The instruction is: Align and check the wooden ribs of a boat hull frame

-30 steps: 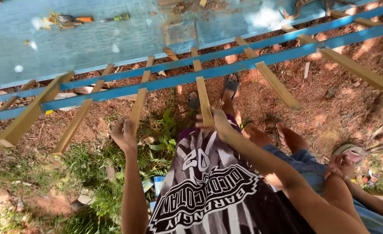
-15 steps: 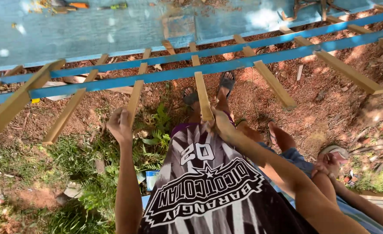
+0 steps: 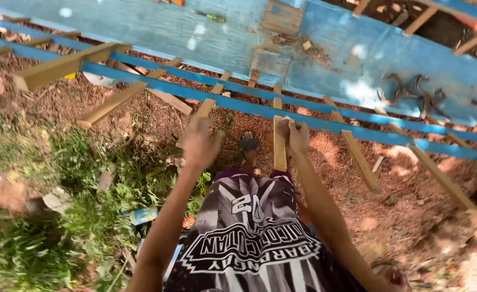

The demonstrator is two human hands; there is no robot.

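A row of pale wooden slats sticks out from a long blue rail [image 3: 238,103] over red soil. My right hand [image 3: 296,135] is closed around the near end of one slat [image 3: 279,154] in the middle. My left hand [image 3: 198,145] is at the near end of the neighbouring slat [image 3: 206,107], seen from the back with its fingers apart, and holds nothing I can see. My black and white patterned shirt [image 3: 249,238] fills the bottom of the view. My sandalled foot [image 3: 247,145] shows between the two slats.
A wide, worn blue board [image 3: 206,32] lies beyond the rail, with a screwdriver [image 3: 210,16], a wood block [image 3: 280,16] and rusty metal pieces [image 3: 411,92] on it. Grass and litter [image 3: 143,215] are at the left. Part of another person [image 3: 394,278] shows at bottom right.
My left hand has moved from open air up to the end of a slat. My right hand has stayed on its slat. The view has shifted closer to the rail.
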